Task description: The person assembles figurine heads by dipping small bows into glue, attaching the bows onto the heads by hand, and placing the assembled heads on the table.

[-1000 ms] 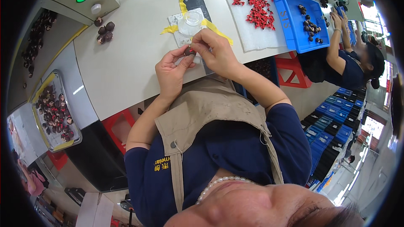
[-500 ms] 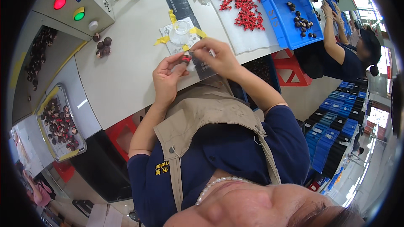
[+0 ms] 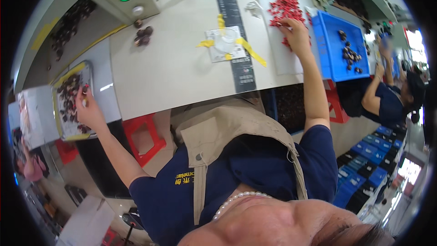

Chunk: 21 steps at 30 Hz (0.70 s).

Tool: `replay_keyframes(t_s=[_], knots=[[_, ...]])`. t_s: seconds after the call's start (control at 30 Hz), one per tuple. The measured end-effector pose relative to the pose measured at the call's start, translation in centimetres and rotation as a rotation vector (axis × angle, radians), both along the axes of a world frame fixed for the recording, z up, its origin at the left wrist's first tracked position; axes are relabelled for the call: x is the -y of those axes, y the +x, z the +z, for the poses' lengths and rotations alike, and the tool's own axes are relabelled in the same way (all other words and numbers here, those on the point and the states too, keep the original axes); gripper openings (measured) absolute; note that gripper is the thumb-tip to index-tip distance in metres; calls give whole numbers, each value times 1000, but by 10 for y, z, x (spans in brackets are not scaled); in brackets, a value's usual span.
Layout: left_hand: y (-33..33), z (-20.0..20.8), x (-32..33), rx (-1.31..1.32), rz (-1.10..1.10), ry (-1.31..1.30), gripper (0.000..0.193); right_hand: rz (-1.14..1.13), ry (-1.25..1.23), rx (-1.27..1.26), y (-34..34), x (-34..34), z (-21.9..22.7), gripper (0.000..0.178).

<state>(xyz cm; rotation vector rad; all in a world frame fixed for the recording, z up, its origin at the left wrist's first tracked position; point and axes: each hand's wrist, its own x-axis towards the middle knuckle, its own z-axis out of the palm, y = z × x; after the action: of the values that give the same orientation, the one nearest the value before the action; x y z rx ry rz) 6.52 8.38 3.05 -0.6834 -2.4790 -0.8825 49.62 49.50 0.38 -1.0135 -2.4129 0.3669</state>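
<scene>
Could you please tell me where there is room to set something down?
The table is bare between the brown balls and the taped card, down to its front edge. Rightward it is crowded: red pieces, right hand, blue bin.

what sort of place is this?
Likely a small-parts assembly workshop: small red pieces spread on a worktable, a blue bin of dark round pieces, another person at right.

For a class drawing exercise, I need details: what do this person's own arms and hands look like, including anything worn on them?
The left hand and right hand are bare, without gloves. Both sleeves are short and dark blue, leaving the forearms uncovered; no watch or bracelet shows.
</scene>
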Motion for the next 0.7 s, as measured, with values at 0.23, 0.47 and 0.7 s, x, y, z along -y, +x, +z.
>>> replay_keyframes(t_s=[0.23,0.47,0.7], knots=[[-73,14,26,-27,308,-566,25,20,-90,-38,-9,6,8,12],[1,-4,-93,-61,-629,-148,19,55,133,-16,-10,4,-1,11],[9,-26,-126,276,-689,-110,29,101,-55,-21,-20,0,5,12]])
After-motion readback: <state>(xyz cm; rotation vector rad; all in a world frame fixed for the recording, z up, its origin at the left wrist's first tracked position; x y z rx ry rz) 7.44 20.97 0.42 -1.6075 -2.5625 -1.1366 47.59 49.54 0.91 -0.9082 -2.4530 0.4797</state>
